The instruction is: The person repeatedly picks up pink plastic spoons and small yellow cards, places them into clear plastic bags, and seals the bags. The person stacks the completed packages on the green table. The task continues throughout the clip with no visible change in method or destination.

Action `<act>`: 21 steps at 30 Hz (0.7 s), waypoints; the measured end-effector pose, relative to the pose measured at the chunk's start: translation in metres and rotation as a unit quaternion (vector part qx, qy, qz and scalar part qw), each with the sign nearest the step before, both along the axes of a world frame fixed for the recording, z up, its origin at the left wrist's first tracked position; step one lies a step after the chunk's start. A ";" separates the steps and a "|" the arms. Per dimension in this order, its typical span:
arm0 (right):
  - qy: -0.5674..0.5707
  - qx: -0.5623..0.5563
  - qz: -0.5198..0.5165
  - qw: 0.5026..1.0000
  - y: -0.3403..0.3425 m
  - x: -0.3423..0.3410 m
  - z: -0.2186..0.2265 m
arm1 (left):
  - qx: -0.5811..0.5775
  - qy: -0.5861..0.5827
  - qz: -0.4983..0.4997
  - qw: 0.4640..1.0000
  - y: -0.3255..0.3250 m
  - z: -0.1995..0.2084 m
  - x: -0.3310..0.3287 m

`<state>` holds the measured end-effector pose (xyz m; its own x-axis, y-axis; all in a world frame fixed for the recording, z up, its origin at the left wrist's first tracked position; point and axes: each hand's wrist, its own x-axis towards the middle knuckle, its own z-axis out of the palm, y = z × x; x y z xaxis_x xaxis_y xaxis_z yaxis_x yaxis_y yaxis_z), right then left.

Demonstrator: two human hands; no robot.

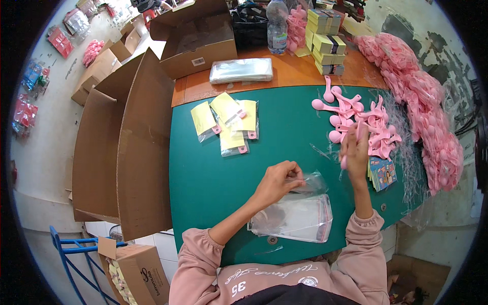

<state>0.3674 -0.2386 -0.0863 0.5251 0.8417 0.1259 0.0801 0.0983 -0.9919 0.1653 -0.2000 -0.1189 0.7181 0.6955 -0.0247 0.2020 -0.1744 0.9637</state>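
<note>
My left hand [280,179] pinches the edge of a clear plastic bag [314,182] above a stack of clear bags [300,219] near the front of the green tabletop. On the right, my right hand [355,155] is closed around a pink measuring spoon [361,130], which sticks out above and below the fingers. Just beyond that hand spreads a loose pile of pink spoons [377,119]. Beside its wrist lies a small stack of printed cards [382,174]. Several filled bags [231,113], each with a yellow card and a pink piece, lie at the far left of the tabletop.
Tall open cardboard boxes [145,147] stand along the left edge. At the back are a bundle of clear bags [241,70], a water bottle [277,30] and banded card stacks [326,43]. Large bags of pink spoons [414,91] line the right edge.
</note>
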 end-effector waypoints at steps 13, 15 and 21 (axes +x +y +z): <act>-0.171 -0.069 0.108 0.977 -0.006 -0.016 0.003 | -0.074 -0.001 0.034 0.997 0.011 0.002 -0.007; -0.107 -0.092 0.119 0.983 -0.006 -0.018 0.002 | -0.062 -0.009 0.034 0.997 0.013 -0.003 -0.008; -0.042 0.068 0.052 0.995 -0.005 -0.025 0.002 | -0.033 -0.009 0.019 0.999 0.017 0.006 -0.007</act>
